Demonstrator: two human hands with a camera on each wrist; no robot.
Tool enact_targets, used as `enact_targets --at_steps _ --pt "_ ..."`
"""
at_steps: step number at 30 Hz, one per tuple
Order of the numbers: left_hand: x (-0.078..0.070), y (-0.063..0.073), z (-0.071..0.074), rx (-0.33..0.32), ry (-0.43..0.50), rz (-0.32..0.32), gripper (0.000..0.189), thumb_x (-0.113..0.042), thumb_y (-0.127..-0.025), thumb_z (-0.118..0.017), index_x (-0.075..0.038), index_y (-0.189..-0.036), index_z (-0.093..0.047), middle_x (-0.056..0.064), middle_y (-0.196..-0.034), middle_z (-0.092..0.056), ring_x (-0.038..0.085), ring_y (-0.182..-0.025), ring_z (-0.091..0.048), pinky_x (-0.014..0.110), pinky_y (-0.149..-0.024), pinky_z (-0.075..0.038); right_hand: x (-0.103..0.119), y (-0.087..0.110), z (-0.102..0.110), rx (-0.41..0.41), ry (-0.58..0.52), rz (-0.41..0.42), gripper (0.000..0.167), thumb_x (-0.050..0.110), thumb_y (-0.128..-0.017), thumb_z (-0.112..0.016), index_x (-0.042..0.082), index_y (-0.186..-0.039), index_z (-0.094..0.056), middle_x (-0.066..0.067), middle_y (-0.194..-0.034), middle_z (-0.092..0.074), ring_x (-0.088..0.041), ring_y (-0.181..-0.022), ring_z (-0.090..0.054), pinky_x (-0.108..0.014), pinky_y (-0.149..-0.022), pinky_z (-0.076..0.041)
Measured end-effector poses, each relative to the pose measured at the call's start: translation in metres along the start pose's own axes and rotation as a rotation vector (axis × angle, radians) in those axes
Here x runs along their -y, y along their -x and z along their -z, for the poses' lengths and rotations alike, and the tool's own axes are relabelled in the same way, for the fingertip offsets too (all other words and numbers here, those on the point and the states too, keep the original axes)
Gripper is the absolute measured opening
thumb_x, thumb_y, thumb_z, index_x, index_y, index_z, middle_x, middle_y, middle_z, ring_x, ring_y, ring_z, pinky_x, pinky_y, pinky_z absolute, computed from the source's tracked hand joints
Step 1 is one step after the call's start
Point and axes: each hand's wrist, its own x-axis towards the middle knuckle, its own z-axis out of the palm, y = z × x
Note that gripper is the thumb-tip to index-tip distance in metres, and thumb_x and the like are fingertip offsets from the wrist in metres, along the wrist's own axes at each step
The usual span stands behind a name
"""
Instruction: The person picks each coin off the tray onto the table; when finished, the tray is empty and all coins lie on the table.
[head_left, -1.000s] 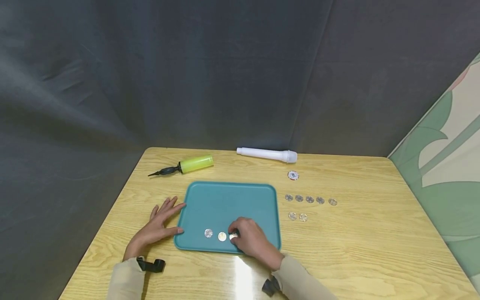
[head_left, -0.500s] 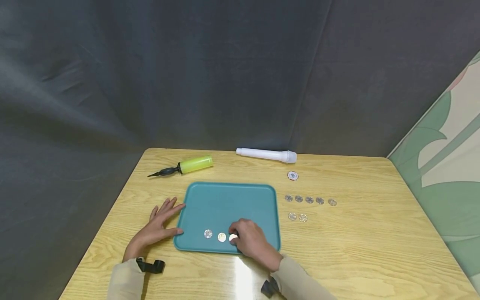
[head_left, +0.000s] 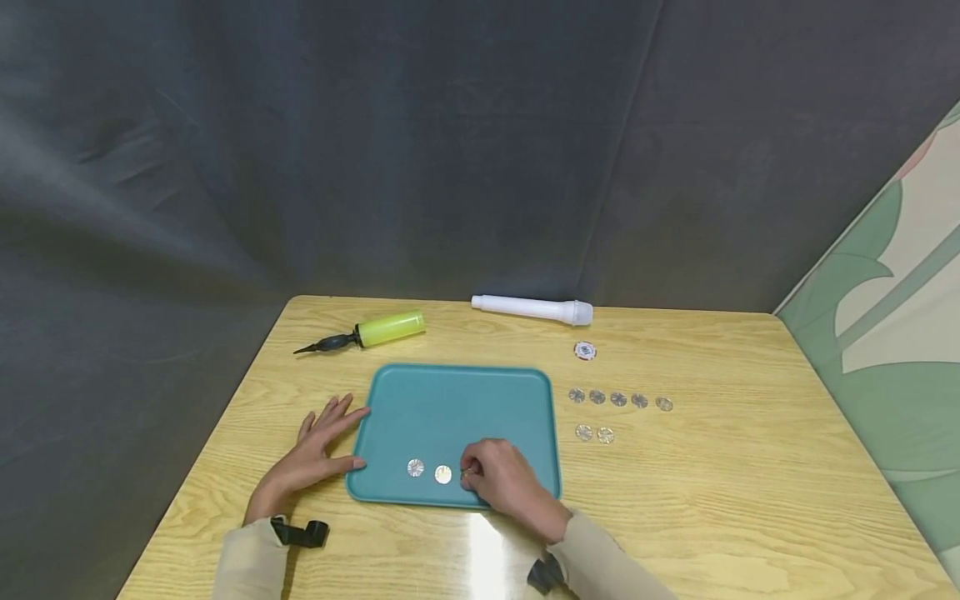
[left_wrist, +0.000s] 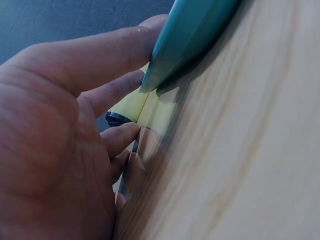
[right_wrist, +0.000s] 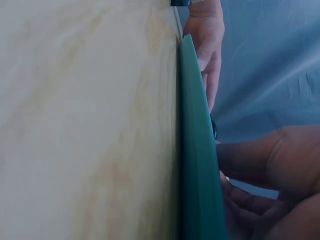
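Observation:
A teal tray (head_left: 457, 392) lies on the wooden table in the head view. My left hand (head_left: 313, 454) rests with spread fingers at the tray's left rim; in the left wrist view its thumb and fingertips (left_wrist: 152, 30) touch the tray's side. Over the tray's front part, my right hand (head_left: 501, 477) pinches a silver coin (head_left: 467, 473) between thumb and fingers, most of it hidden. To its left, two coins lie flat on the tray: a shiny coin (head_left: 443, 474) and another coin (head_left: 415, 467) further left. The right wrist view hides the pinched coin behind the tray's rim.
Right of the tray, several coins (head_left: 618, 399) form a row, with two coins (head_left: 595, 433) nearer the front. A poker chip (head_left: 585, 351) lies behind them. At the back are a white toy microphone (head_left: 532, 309) and a yellow-green hand pump (head_left: 390, 328).
The coin under my right fingers showed its flat face earlier; now only a sliver shows, and the thumb and fingers have closed further on it. My left hand stays put.

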Motion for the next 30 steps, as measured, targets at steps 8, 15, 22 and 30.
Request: enact_targets --at_steps 8,15,22,30 --pt "-0.001 0.001 0.002 -0.003 -0.001 0.007 0.077 -0.033 -0.086 -0.078 -0.021 -0.153 -0.044 0.022 -0.168 -0.012 0.048 -0.156 0.005 0.071 -0.117 0.012 -0.007 -0.001 0.008 0.066 -0.166 0.011 0.008 -0.002 -0.084 -0.072 0.003 -0.08 -0.077 -0.004 -0.069 -0.073 0.003 -0.06 -0.056 -0.016 -0.056 -0.049" --pt "-0.002 0.002 0.002 -0.004 0.0 0.015 0.077 -0.034 -0.086 -0.078 -0.021 -0.153 -0.043 0.022 -0.168 -0.012 0.047 -0.156 0.005 0.07 -0.118 0.012 -0.013 0.0 0.017 0.159 -0.38 -0.085 0.017 -0.009 -0.087 -0.061 -0.004 -0.09 -0.077 -0.013 -0.076 -0.076 -0.014 -0.059 -0.07 -0.021 -0.049 -0.056" --pt "-0.001 0.001 0.002 -0.004 0.011 0.017 0.079 -0.034 -0.085 -0.079 -0.02 -0.154 -0.043 0.021 -0.169 -0.012 0.046 -0.156 0.006 0.069 -0.118 0.013 -0.019 0.0 0.033 0.17 -0.493 -0.153 0.015 -0.006 -0.091 -0.061 -0.008 -0.095 -0.075 -0.018 -0.078 -0.075 -0.019 -0.062 -0.072 -0.027 -0.055 -0.06" --pt "-0.002 0.0 0.001 -0.004 0.018 0.011 0.078 -0.033 -0.085 -0.078 -0.019 -0.153 -0.043 0.021 -0.169 -0.012 0.046 -0.156 0.005 0.069 -0.118 0.013 -0.028 0.002 0.052 0.123 -0.543 -0.211 0.015 -0.002 -0.092 -0.064 -0.009 -0.1 -0.075 -0.019 -0.08 -0.075 -0.016 -0.065 -0.072 -0.029 -0.06 -0.062"
